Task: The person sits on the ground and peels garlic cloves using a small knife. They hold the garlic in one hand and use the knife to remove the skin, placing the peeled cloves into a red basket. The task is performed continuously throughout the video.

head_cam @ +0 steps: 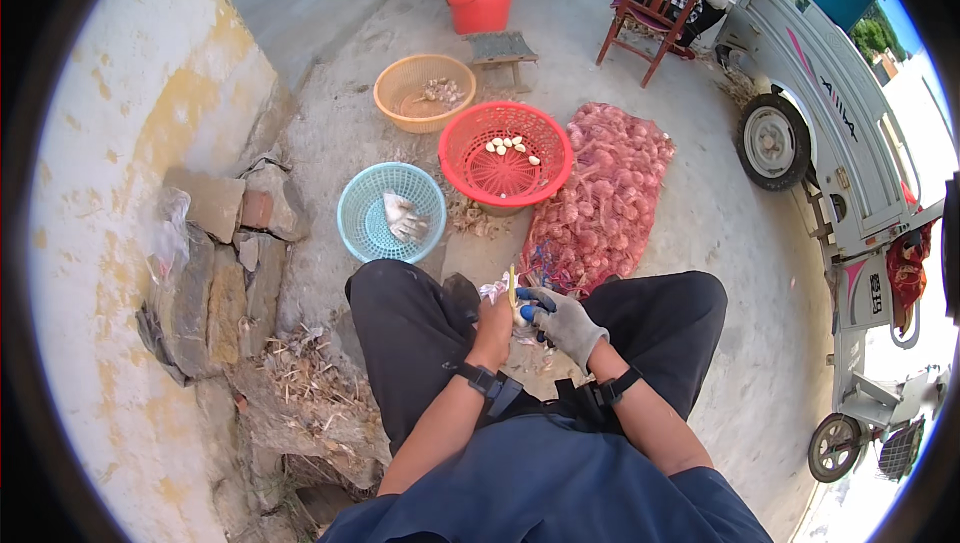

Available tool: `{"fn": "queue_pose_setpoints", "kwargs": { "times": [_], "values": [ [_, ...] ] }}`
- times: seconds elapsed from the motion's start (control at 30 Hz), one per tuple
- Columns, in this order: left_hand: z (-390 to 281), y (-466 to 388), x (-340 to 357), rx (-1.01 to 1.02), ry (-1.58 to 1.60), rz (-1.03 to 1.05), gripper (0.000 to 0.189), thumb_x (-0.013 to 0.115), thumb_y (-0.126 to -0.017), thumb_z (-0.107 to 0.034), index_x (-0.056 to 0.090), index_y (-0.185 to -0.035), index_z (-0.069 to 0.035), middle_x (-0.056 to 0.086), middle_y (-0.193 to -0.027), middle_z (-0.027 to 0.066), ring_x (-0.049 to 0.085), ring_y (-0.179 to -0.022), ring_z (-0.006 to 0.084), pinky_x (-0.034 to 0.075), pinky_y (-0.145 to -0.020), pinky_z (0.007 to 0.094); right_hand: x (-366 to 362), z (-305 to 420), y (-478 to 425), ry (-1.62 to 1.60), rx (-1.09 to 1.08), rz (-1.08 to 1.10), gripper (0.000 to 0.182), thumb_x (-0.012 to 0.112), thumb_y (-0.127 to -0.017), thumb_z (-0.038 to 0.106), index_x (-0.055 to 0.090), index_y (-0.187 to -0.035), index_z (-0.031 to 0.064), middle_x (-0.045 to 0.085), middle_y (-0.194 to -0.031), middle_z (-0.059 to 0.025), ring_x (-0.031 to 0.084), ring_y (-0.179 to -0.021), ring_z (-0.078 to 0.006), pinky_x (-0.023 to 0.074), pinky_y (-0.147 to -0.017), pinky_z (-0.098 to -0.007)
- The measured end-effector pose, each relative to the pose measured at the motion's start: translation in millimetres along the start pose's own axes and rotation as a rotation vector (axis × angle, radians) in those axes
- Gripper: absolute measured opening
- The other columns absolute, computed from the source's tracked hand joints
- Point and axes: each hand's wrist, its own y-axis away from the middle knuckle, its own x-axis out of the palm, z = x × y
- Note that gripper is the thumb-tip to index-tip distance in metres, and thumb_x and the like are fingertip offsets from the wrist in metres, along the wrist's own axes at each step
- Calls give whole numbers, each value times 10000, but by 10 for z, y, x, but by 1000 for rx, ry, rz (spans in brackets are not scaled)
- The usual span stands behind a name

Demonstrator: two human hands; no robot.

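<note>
Between my knees, my bare left hand [493, 327] grips a garlic bulb [519, 315] with a pale yellow stem [513, 288] sticking up. White and purplish papery skin [493, 288] spreads beside the fingers. My right hand [568, 327], in a grey work glove with blue fingertips, touches the bulb's right side with bent fingers; much of the bulb is hidden behind them. A red plastic basket [504, 116] ahead holds several peeled garlic cloves [504, 144]. To its right lies a red mesh sack [604, 194] full of garlic bulbs.
A light blue basket [356, 224] holds a white glove [405, 217]. Farther off stand an orange basket [390, 104] with garlic scraps, a low stool [500, 47] and a red bucket [478, 6]. Stacked stones [225, 288] line the left wall. A grey cargo tricycle [840, 138] and seated people are at right.
</note>
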Motion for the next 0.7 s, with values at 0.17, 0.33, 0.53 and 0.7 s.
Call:
{"fn": "queue_pose_setpoints", "kwargs": {
  "times": [0.17,0.33,0.53,0.7],
  "values": [
    [3,56,18,314,-370,-141,340,511,-1033,-234,614,-1005,88,611,-820,178,593,-767,270,449,-714,439,118,233,98,-239,186,-29,361,597,-1043,161,643,-1380,42,685,-886,-24,601,-650,-71,528,-578,-263],
    [71,84,-12,524,-452,-112,359,496,-1046,-219,575,-946,117,599,-809,265,578,-755,325,433,-708,456,308,109,91,-177,87,-198,257,574,-1050,149,671,-1258,30,689,-880,-57,620,-679,-72,531,-570,-267],
    [17,152,19,423,-504,-97,381,492,-1055,-234,604,-948,114,641,-862,284,612,-793,332,443,-718,450,285,-125,-25,-379,155,-167,236,557,-1070,218,666,-1201,54,637,-766,-31,551,-535,-86,447,-431,-261],
    [304,-197,-158,233,-300,-151,445,469,-1063,-308,640,-1051,103,674,-923,253,627,-845,313,455,-782,442,105,80,15,-546,306,11,240,543,-1081,265,660,-1117,58,640,-739,-32,514,-442,-112,410,-388,-273]
  ]
}}
